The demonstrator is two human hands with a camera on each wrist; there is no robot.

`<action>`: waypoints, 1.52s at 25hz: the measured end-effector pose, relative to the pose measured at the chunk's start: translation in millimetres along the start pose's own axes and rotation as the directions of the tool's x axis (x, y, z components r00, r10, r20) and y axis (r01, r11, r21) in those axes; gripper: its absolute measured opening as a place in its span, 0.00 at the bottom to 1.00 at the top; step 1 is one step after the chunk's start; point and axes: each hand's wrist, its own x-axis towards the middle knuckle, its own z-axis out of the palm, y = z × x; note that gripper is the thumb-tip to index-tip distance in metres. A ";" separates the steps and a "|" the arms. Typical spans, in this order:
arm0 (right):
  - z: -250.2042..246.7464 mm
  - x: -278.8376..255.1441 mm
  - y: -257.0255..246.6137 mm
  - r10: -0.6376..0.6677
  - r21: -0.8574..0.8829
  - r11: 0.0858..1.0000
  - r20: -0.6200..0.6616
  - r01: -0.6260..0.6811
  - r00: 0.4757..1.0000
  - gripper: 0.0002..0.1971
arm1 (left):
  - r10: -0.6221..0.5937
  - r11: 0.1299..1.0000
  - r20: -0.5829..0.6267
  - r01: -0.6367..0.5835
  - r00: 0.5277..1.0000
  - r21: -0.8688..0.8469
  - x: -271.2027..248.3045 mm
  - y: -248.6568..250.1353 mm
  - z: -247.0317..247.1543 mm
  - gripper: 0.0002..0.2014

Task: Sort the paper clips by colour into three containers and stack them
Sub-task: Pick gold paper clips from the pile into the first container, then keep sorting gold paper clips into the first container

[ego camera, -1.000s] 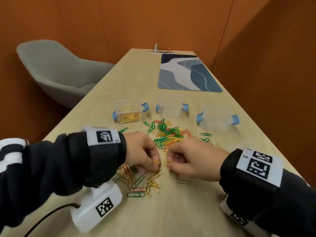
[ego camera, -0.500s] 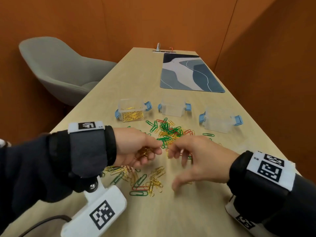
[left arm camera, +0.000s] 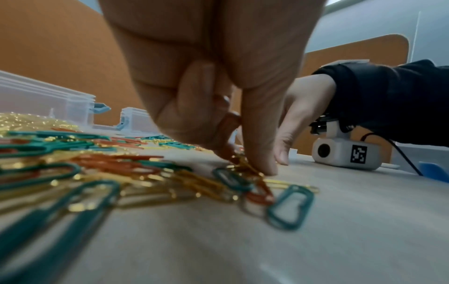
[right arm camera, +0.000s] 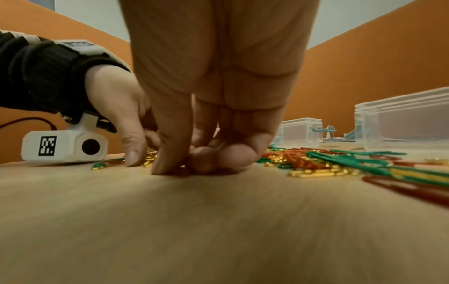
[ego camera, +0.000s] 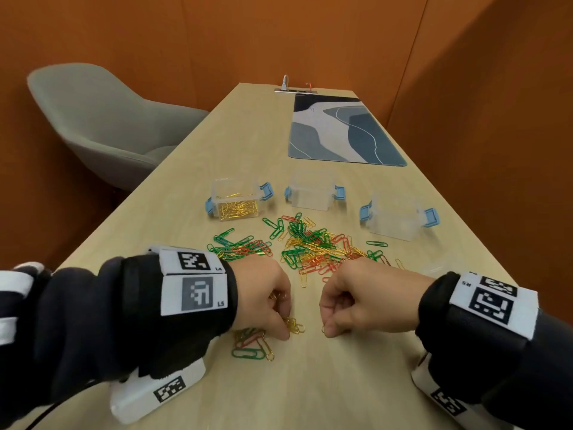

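Left hand [ego camera: 263,297]: fingers curled, pinching small gold wire paper clips [ego camera: 293,324] off the table. Right hand [ego camera: 356,297]: fingertips pinched on one gold clip [ego camera: 324,328]. Mixed green, red and gold clip heap [ego camera: 310,246] just beyond both hands; three clear plastic containers [ego camera: 311,193] farther on. Risk: interlocked clips may drag wrong colours along.
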 end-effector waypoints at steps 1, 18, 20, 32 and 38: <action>-0.4 1.7 0.3 -0.027 -0.038 0.999 -0.006 0.026 1.000 0.05 | 0.007 0.999 0.019 -0.008 1.000 0.037 -0.9 1.0 0.4 0.10; -10.2 35.2 -0.1 -0.166 -0.391 0.913 -0.107 0.112 0.980 0.06 | 0.135 0.275 0.388 0.341 0.912 -0.899 18.3 -36.2 -14.0 0.11; -8.9 34.9 0.3 -0.156 -0.414 0.904 -0.084 0.108 0.984 0.05 | 0.031 0.310 0.384 0.356 0.923 -0.882 23.0 -36.6 -12.9 0.16; -12.0 10.8 5.4 -0.268 -0.188 0.962 -0.513 0.198 0.815 0.13 | -0.131 0.363 0.250 0.281 0.959 -0.888 38.9 -25.4 -42.3 0.15; -13.2 -6.7 19.0 0.048 -0.201 0.970 -0.400 -0.138 0.915 0.33 | -0.463 0.633 -0.270 0.102 0.844 -0.768 64.0 -58.0 -106.0 0.14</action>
